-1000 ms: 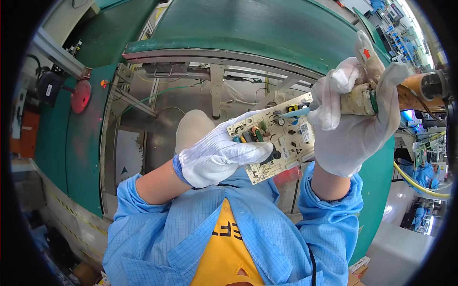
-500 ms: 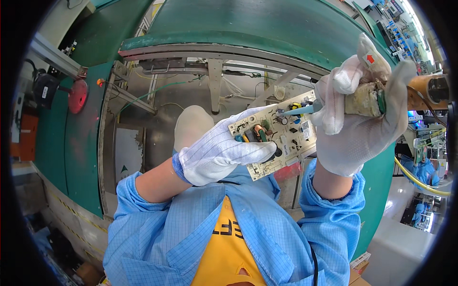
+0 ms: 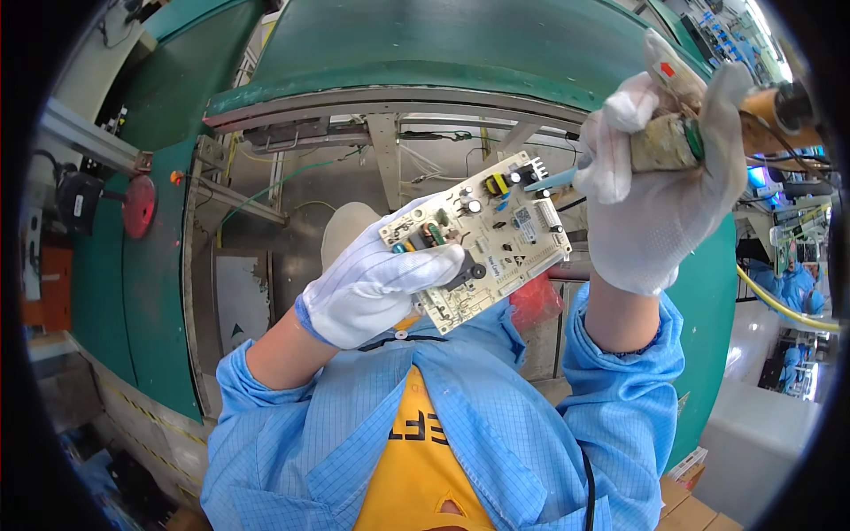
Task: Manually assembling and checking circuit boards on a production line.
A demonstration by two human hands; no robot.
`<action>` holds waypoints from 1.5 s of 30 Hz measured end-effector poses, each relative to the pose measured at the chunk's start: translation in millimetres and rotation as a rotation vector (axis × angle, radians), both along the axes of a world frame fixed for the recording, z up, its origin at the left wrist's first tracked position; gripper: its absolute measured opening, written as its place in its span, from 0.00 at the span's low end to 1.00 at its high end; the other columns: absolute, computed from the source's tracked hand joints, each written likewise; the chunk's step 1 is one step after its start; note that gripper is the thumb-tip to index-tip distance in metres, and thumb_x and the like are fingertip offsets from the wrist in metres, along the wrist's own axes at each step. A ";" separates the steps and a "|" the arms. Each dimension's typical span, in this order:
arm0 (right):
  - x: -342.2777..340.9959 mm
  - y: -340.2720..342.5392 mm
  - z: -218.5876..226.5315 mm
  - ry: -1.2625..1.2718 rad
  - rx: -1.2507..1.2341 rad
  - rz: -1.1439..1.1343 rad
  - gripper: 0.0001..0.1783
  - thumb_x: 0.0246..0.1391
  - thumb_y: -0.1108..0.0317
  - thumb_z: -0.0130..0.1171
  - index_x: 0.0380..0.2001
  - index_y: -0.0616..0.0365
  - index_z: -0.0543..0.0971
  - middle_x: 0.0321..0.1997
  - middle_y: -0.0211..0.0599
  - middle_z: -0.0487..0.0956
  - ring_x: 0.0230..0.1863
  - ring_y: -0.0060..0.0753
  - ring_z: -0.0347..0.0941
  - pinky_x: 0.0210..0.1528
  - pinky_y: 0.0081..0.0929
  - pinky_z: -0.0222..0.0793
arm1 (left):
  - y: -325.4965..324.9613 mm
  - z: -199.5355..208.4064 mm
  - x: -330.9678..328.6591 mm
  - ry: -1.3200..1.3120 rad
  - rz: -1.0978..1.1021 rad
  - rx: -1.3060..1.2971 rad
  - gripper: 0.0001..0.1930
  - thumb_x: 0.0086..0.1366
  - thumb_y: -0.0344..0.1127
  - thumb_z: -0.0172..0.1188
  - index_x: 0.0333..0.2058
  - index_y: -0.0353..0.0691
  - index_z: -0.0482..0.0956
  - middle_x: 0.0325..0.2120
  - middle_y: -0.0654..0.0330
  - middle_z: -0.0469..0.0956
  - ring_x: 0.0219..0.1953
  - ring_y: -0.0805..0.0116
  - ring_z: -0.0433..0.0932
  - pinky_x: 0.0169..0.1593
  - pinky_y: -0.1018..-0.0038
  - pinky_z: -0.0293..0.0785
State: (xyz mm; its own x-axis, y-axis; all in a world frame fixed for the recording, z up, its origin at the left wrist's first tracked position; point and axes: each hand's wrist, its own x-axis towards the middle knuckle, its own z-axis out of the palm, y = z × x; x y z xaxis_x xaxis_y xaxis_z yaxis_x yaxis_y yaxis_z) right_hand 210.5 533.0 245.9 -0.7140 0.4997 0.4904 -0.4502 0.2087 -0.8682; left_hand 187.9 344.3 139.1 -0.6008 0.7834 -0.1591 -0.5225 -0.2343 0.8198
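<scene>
My gloved left hand (image 3: 376, 283) grips a cream circuit board (image 3: 509, 257) by its left end, thumb across the top. Capacitors, coils, a yellow-and-black transformer (image 3: 498, 184) and a pale label stand on its face. Up to the right, my gloved right hand (image 3: 651, 203) is closed around a hand-held tool with a worn, blocky body (image 3: 660, 146). From it a pale blue tapered tip (image 3: 553, 180) points left, close to the board's upper right edge. Whether the tip touches a part there I cannot tell. A tag with a red arrow (image 3: 675, 75) sticks up above the fingers.
Beyond the hands runs a green conveyor belt (image 3: 460, 44) on a metal frame. A green bench (image 3: 164, 292) with a red disc (image 3: 139, 206) is at left. An orange-brown cylinder (image 3: 775, 122) sits behind the tool. Something red (image 3: 536, 303) lies beneath the board; a yellow hose (image 3: 779, 310) hangs at right.
The board has shifted left with my left hand and shows more of its face. My right hand has moved slightly up and left; the blue tip is now nearer the board's right edge.
</scene>
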 end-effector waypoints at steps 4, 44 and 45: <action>-5.0 14.2 -11.9 0.095 0.275 0.002 0.28 0.71 0.54 0.34 0.47 0.73 0.73 0.27 0.42 0.74 0.19 0.27 0.67 0.21 0.25 0.64 | 0.2 12.6 3.7 -0.140 0.030 0.011 0.21 0.67 0.30 0.59 0.57 0.35 0.69 0.47 0.61 0.78 0.48 0.78 0.76 0.52 0.78 0.74; -1.0 19.0 -19.9 0.233 0.145 0.152 0.25 0.71 0.59 0.36 0.48 0.70 0.75 0.30 0.42 0.74 0.22 0.25 0.69 0.21 0.21 0.67 | -24.5 1.1 2.9 1.249 0.149 -0.264 0.31 0.54 0.17 0.64 0.57 0.43 0.69 0.51 0.49 0.75 0.49 0.50 0.79 0.50 0.64 0.78; 1.1 22.5 -19.5 0.270 -0.215 0.488 0.23 0.70 0.60 0.38 0.47 0.71 0.75 0.30 0.43 0.74 0.22 0.25 0.69 0.21 0.21 0.69 | -21.9 6.9 3.1 1.245 0.149 -0.261 0.31 0.54 0.17 0.64 0.57 0.43 0.69 0.51 0.49 0.75 0.49 0.50 0.79 0.50 0.64 0.78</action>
State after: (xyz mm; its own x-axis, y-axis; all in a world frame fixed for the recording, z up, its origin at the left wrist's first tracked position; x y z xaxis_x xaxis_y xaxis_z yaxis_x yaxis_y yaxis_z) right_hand 211.6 555.6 226.4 -0.7504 0.2538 0.6104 -0.6603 -0.2457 -0.7096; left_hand 190.9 322.4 146.1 -0.5333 0.7269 0.4327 0.6437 0.0170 0.7650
